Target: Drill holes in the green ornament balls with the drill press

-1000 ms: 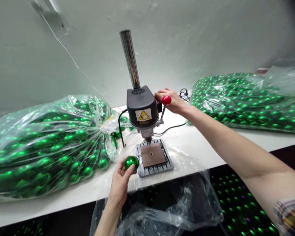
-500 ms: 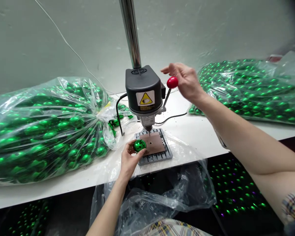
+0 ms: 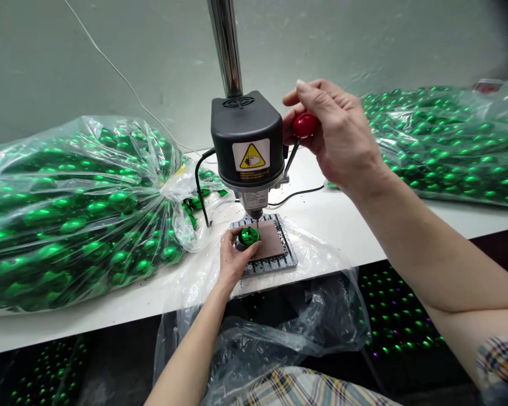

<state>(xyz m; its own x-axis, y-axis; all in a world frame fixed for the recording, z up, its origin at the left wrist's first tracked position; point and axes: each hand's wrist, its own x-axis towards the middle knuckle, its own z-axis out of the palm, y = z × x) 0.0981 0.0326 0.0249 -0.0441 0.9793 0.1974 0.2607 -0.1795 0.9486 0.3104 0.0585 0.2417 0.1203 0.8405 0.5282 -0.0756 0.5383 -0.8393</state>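
My left hand (image 3: 232, 256) is closed round a shiny green bauble (image 3: 249, 235), thumb in front and fingers behind. It holds the bauble over the brown board (image 3: 273, 241) on the grey slotted base (image 3: 288, 260) of a small drill press (image 3: 245, 132). The drill bit (image 3: 257, 223) comes down just beside the bauble's upper right; contact between them cannot be made out. My right hand (image 3: 342, 127), raised beside the black motor housing, curls its fingers around the red knob (image 3: 305, 125) of the press lever (image 3: 292, 157).
Tied clear bags of green baubles lie at left (image 3: 80, 214) and right (image 3: 452, 146) on the white table (image 3: 355, 237). Loose clear plastic (image 3: 275, 338) hangs over the front edge. A black cable (image 3: 298, 194) runs behind the press, and dark shavings litter its base.
My left hand has moved the bauble right, closer to beneath the drill bit. My right hand has gone from beside the red knob to curled around it.
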